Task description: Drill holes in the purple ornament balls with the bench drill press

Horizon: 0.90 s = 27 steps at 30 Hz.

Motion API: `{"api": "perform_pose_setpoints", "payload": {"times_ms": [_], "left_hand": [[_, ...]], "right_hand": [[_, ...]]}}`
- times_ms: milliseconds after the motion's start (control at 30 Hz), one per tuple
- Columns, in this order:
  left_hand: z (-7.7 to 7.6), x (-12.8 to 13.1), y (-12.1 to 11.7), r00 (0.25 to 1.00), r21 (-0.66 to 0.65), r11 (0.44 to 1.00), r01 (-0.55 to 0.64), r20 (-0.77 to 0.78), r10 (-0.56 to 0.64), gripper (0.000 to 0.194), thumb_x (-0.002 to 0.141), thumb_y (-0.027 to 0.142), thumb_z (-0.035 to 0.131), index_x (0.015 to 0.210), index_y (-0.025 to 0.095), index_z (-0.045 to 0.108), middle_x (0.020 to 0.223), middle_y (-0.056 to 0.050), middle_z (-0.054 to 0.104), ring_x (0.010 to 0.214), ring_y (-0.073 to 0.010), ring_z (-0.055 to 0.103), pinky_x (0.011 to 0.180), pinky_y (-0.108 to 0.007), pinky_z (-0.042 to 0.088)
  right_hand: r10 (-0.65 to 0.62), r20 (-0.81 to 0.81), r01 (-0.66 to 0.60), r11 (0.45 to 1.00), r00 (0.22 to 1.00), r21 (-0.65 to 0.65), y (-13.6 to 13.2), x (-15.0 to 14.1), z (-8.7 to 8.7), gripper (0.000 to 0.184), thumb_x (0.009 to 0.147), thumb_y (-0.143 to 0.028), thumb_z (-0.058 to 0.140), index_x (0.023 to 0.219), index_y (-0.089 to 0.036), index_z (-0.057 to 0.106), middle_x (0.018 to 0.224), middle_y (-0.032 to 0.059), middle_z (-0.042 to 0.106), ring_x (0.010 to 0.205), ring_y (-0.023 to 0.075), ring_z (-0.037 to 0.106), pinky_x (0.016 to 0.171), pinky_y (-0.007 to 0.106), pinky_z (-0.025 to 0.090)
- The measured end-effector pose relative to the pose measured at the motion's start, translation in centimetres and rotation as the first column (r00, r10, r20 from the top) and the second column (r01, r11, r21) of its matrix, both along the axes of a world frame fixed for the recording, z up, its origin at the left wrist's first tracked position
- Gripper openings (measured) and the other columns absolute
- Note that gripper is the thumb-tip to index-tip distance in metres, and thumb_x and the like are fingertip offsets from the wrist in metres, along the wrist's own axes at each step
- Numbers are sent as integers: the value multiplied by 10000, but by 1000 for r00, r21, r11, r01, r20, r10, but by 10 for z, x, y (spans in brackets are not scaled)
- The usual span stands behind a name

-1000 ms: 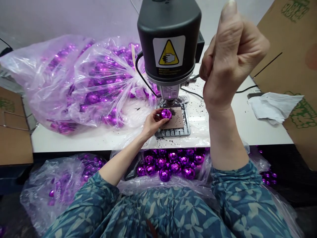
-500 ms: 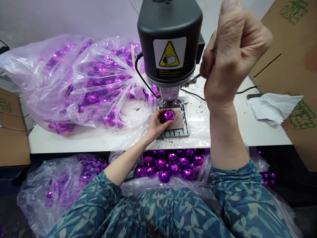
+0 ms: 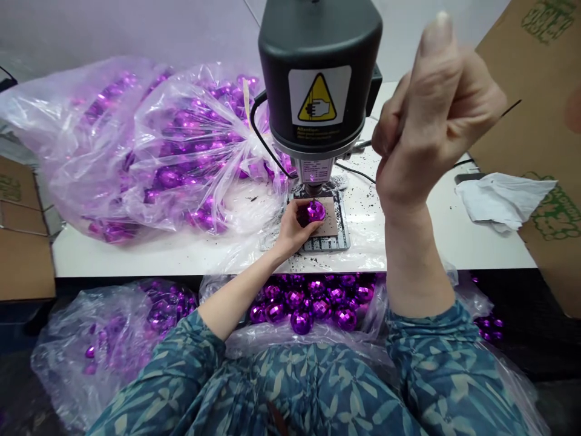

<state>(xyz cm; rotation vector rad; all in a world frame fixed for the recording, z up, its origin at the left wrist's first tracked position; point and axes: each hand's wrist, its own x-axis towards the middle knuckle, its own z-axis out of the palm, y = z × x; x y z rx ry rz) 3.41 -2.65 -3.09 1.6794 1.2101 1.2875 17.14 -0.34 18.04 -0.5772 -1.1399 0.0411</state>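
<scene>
My left hand (image 3: pixel 294 227) holds a shiny purple faceted ball ornament (image 3: pixel 316 211) between thumb and fingers. The ball is over a brown board (image 3: pixel 327 225) on the slotted metal base (image 3: pixel 342 239), right under the chuck (image 3: pixel 313 189) of a black drill press (image 3: pixel 320 79). Whether a bit touches it I cannot tell. My right hand (image 3: pixel 431 121) is raised and closed in a fist to the right of the press head. A thin lever rod (image 3: pixel 363 145) runs from the machine toward that fist; its gripped end is hidden by my fingers.
A big clear bag (image 3: pixel 149 151) of purple balls lies on the white table (image 3: pixel 136 257) at left. Several loose purple balls (image 3: pixel 301 321) fill plastic below the table edge. Dark shavings surround the base. White paper (image 3: pixel 503 197) and cardboard boxes (image 3: pixel 544 91) stand at right.
My left hand has shifted slightly right with the ball, closer under the chuck. My right fist has moved a little right and down.
</scene>
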Motion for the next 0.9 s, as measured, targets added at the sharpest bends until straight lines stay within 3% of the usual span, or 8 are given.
{"api": "perform_pose_setpoints", "payload": {"times_ms": [100,267,533,700,900], "left_hand": [[-2,0,0,1000,2,1000,-9,5,9,533,725,294,884,1163,201,596,1159,-103,678,1070,-263,681,967,-452,567],[-2,0,1,1000,20,1000,-6,5,6,529,720,283,890,1162,204,610,1177,-96,690,1118,-275,676,1005,-470,554],[-4,0,0,999,41,999,24,40,-26,514,755,277,874,1187,214,604,1202,-90,692,1136,-261,684,1005,-449,563],[-5,0,-1,997,44,999,32,66,-34,514,769,294,868,1194,216,591,1230,-102,681,1161,-265,676,1010,-441,561],[-8,1,0,996,48,998,29,82,-33,511,769,312,866,1186,215,589,1213,-99,677,1154,-266,675,1014,-445,556]], "right_hand": [[-35,-24,35,999,999,-21,-14,-1,-12,622,886,-692,438,539,-210,254,413,-53,304,379,37,268,453,286,257],[9,-56,-9,1000,998,-3,-24,3,-35,623,921,-567,552,567,-212,182,413,-59,218,359,36,228,418,292,165],[71,-52,-61,985,996,163,-19,5,-49,599,934,-404,569,566,-188,148,418,-58,136,333,35,244,361,257,181],[50,62,-69,937,997,344,-11,10,-64,507,933,-221,512,545,-183,187,396,-68,154,302,36,223,338,243,172],[13,81,-49,893,997,448,-5,9,-66,487,921,-171,501,597,-184,138,387,-80,167,302,22,201,330,213,186]]}}
